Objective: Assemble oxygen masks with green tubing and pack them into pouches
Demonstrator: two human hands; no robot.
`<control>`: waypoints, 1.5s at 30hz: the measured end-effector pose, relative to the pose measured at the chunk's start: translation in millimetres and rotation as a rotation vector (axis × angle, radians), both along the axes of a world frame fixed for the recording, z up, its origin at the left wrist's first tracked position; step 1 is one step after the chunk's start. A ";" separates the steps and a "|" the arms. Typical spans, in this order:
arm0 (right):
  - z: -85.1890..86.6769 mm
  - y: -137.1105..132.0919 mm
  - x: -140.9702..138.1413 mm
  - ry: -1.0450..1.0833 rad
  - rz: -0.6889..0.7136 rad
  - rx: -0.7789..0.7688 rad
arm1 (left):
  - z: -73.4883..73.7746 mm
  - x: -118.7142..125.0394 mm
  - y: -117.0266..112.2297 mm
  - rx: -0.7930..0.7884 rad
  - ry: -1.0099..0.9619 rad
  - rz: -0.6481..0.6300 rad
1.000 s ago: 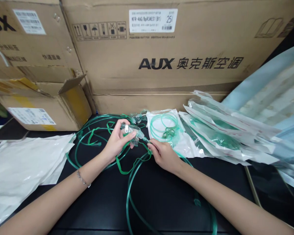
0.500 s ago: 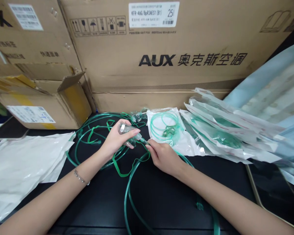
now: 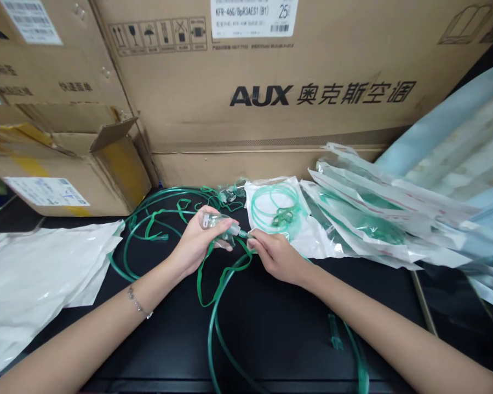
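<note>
My left hand (image 3: 203, 241) is wrapped round a clear plastic oxygen mask (image 3: 222, 227), its narrow connector pointing right. At that connector, my right hand (image 3: 273, 251) pinches the end of a green tube (image 3: 214, 312); whether the two are joined is hidden by my fingers. The tube loops down over the front of the black table and back up at the right. From the mask hangs a green elastic strap (image 3: 203, 295). Behind my left hand lies another coil of green tubing (image 3: 127, 257), with a second clear mask (image 3: 232, 191) past it.
White packets (image 3: 45, 284) lie at the left, below an open cardboard box (image 3: 78, 180). A pouch with coiled tubing (image 3: 271, 191) and a stack of sealed pouches (image 3: 378, 219) sit at the right. A large carton (image 3: 312, 126) walls off the back; a dark flat device (image 3: 460, 306) lies at right.
Both hands have shifted slightly to the right, still holding mask and tube. The mask has turned a little, and its strap hangs slightly lower. The camera view has moved slightly.
</note>
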State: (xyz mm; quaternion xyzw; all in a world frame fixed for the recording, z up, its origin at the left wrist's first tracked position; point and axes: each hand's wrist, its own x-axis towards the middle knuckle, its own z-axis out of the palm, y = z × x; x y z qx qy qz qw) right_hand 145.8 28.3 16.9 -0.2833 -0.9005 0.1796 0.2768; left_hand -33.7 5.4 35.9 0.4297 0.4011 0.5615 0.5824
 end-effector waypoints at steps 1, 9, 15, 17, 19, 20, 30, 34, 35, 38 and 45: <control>-0.4 -1.2 -1.0 0.015 -0.021 0.007 | -0.4 1.1 -0.8 -0.008 -0.014 0.010; 0.0 -7.4 -6.5 -0.053 -0.142 -0.001 | -1.0 4.5 -3.9 -0.009 -0.027 0.030; -1.4 -5.1 -5.6 -0.107 -0.117 -0.013 | -3.4 1.5 -0.6 -0.027 -0.012 -0.023; -2.3 -4.2 -5.6 -0.089 -0.115 -0.009 | -4.3 1.2 0.1 -0.034 -0.022 -0.030; -2.5 -3.6 -5.6 -0.067 -0.115 -0.004 | -4.9 1.4 0.2 -0.046 -0.028 -0.029; -2.1 -3.6 -5.6 -0.053 -0.111 -0.003 | -4.9 1.6 0.2 -0.057 -0.028 -0.028; 32.9 -1.5 10.0 0.067 0.032 -0.238 | 18.7 -12.9 1.7 0.095 0.240 -0.111; 47.3 8.0 30.0 -0.020 0.076 -0.114 | 27.9 -26.2 4.8 0.196 0.315 0.034; 49.5 9.4 34.6 -0.078 0.071 -0.088 | 29.1 -28.6 6.2 0.200 0.296 0.076; 51.4 9.3 43.3 -0.294 0.034 -0.056 | 29.7 -31.1 10.8 0.167 0.251 0.189; 37.7 6.2 41.1 -0.456 -0.052 0.035 | 25.2 -25.6 13.2 0.245 0.296 0.385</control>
